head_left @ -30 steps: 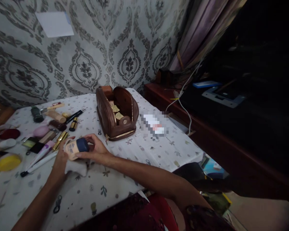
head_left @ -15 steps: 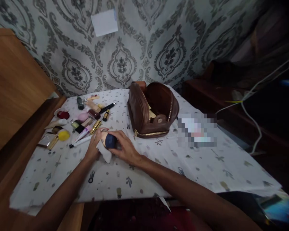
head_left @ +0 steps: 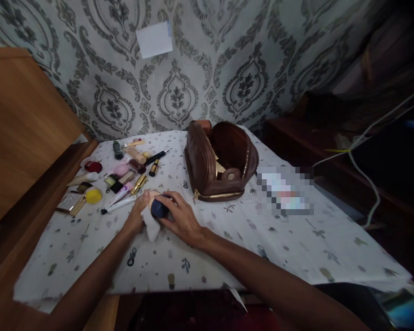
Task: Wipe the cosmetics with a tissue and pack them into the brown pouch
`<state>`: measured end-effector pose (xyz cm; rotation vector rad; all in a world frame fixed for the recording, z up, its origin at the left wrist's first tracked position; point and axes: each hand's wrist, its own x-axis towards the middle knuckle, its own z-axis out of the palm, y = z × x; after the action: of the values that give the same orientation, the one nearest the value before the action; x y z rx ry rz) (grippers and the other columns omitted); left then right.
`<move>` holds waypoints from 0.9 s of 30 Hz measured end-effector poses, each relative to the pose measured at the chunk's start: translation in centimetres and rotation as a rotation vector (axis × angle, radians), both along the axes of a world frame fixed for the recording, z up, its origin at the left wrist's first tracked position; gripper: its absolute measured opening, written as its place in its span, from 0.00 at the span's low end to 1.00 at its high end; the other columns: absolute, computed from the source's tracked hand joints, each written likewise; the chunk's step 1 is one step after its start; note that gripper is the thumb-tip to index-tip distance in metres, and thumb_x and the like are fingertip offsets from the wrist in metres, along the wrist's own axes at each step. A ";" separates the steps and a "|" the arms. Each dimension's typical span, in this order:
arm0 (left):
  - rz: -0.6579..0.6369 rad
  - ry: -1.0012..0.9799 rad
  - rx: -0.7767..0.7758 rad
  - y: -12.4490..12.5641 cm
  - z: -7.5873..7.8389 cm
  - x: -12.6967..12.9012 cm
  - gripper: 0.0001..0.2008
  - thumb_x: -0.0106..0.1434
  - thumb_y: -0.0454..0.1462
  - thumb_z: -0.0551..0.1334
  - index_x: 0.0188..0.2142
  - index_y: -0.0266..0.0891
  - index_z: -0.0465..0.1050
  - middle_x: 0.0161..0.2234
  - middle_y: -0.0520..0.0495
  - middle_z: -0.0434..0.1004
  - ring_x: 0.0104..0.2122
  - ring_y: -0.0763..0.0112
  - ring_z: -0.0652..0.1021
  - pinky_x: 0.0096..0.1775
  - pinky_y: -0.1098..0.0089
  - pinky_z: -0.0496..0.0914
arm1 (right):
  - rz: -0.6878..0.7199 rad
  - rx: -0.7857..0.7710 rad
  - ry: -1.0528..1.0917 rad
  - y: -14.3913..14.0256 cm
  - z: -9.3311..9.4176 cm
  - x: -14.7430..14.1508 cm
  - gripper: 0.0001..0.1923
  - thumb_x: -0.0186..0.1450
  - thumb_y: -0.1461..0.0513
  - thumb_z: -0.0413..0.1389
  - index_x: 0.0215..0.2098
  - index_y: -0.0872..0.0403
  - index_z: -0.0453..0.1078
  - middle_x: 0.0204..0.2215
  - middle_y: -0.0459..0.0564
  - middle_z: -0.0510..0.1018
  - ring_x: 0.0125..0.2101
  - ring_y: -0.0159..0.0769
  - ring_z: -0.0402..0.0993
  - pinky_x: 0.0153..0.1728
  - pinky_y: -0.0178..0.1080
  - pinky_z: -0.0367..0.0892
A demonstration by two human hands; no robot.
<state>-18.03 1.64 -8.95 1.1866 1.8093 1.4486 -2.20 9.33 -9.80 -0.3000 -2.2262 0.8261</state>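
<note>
My right hand [head_left: 181, 219] grips the dark blue cap end of a small beige bottle [head_left: 158, 205], held just above the patterned tablecloth [head_left: 262, 239]. My left hand [head_left: 136, 219] holds a white cloth [head_left: 152, 226] against the bottle's beige end. Both hands meet near the middle of the table. An open brown leather pouch [head_left: 221, 161] with a gold zip stands just behind and to the right of the hands.
Several cosmetics lie at the table's far left: a yellow sponge [head_left: 93, 196], a red compact [head_left: 93, 166], gold lipstick tubes [head_left: 139, 183], a black pen [head_left: 156, 156], a dark green bottle [head_left: 117, 150]. A wooden cabinet [head_left: 24, 128] rises on the left. White cables [head_left: 369, 179] hang at right.
The camera swung left, bringing the wooden cabinet into view. My hands stay on the bottle and cloth, with the bottle turned slightly in my grip.
</note>
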 end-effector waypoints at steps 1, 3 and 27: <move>0.024 0.024 -0.002 -0.2 -0.1 0.0 0.33 0.65 0.62 0.49 0.43 0.37 0.77 0.42 0.40 0.81 0.46 0.57 0.78 0.52 0.58 0.72 | -0.002 -0.039 0.022 0.0 0.1 0.0 0.27 0.63 0.62 0.61 0.60 0.49 0.64 0.53 0.56 0.70 0.54 0.45 0.68 0.55 0.49 0.68; 0.096 0.076 0.008 -0.8 -0.3 0.1 0.32 0.62 0.62 0.53 0.46 0.37 0.76 0.46 0.39 0.79 0.51 0.54 0.76 0.56 0.57 0.69 | -0.014 -0.137 0.084 -0.1 0.5 0.0 0.29 0.62 0.58 0.63 0.60 0.51 0.64 0.51 0.55 0.72 0.51 0.43 0.71 0.53 0.47 0.69; -0.172 0.232 -0.033 -0.6 1.0 0.8 0.29 0.65 0.59 0.49 0.22 0.40 0.66 0.19 0.52 0.64 0.21 0.70 0.66 0.26 0.71 0.61 | -0.151 -0.415 0.447 6.3 13.2 5.8 0.31 0.62 0.50 0.59 0.58 0.51 0.57 0.48 0.52 0.74 0.42 0.37 0.74 0.40 0.37 0.71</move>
<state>-17.26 1.08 -7.95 1.5060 1.8203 1.2220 3.58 15.68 3.45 -0.4263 -1.5914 1.1432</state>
